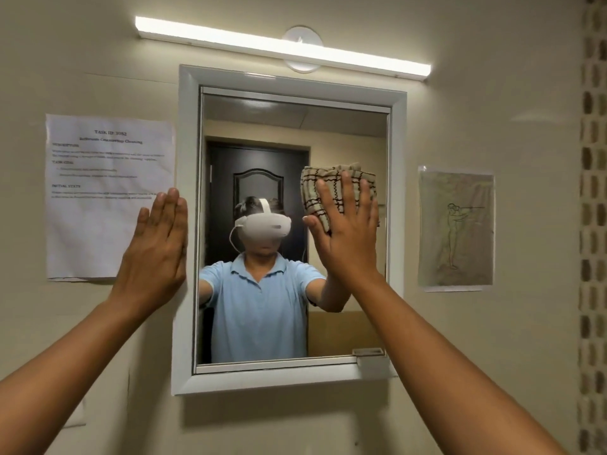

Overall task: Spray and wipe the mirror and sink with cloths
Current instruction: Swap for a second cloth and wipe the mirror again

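A white-framed mirror (256, 133) hangs on the beige wall straight ahead. My right hand (348, 234) lies flat, fingers spread, pressing a beige checked cloth (315, 188) against the right side of the glass at mid height. My left hand (157, 244) rests flat with fingers together on the wall, touching the mirror's left frame edge; it holds nothing. The glass reflects a person in a blue polo shirt wearing a white headset, and a dark door behind. The sink and any spray bottle are out of view.
A printed task sheet (108, 195) is taped to the wall left of the mirror, partly under my left hand. A line drawing (456, 228) hangs to the right. A lit tube lamp (282, 47) runs above the frame. Patterned tiles (591, 224) line the far right.
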The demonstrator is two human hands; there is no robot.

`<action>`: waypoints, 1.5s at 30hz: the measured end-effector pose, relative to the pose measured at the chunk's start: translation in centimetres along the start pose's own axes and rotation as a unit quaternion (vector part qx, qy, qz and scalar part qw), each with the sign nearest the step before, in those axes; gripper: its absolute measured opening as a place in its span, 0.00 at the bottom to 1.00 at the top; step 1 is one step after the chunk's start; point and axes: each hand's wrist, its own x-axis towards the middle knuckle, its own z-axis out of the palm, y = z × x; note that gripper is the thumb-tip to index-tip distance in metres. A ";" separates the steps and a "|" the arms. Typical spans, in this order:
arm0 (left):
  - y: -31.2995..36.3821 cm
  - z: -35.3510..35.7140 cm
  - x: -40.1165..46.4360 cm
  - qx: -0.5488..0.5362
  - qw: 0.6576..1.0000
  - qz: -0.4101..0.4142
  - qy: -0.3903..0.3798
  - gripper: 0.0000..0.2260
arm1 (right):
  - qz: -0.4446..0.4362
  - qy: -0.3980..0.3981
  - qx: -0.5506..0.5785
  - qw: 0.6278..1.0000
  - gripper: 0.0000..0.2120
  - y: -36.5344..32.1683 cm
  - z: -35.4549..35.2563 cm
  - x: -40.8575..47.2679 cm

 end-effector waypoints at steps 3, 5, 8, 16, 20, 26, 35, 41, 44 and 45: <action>0.0 -0.1 -0.3 0.002 1.000 0.001 -0.007 0.30 | 0.063 0.008 0.017 0.998 0.30 0.4 0.2 -1.6; 0.1 -0.2 -0.5 -0.002 1.000 0.002 -0.009 0.30 | 0.091 0.016 0.014 0.996 0.30 0.6 0.3 -3.0; 0.4 -0.2 -0.9 0.000 1.000 0.002 -0.013 0.31 | 0.120 0.007 0.016 0.993 0.31 0.4 0.5 -5.4; 0.7 -0.2 -1.8 -0.006 1.000 -0.008 -0.025 0.34 | 0.145 -0.039 0.040 0.988 0.31 -6.0 2.0 -9.7; 0.8 -0.3 -2.1 -0.019 0.999 -0.002 -0.031 0.34 | 0.106 -0.042 0.037 0.993 0.33 -10.4 2.5 -7.4; 0.5 0.1 -3.0 -0.039 0.998 0.001 -0.041 0.31 | 0.028 -0.037 0.069 0.997 0.31 -18.6 2.8 -2.8; 0.3 0.8 -4.9 -0.062 0.997 0.005 -0.039 0.29 | -0.039 -0.070 0.045 0.996 0.30 -18.4 3.5 -8.8; 0.9 1.0 -5.7 -0.043 0.999 -0.003 -0.022 0.31 | -0.142 -0.085 0.000 0.986 0.30 -12.9 3.9 -13.5; 1.3 1.0 -6.0 -0.053 0.998 -0.010 -0.018 0.31 | -0.141 -0.087 -0.020 0.986 0.31 -8.9 3.3 -13.6; 1.4 1.1 -6.2 -0.054 0.998 -0.012 -0.016 0.31 | -0.131 -0.085 -0.025 0.987 0.31 -7.5 3.0 -13.2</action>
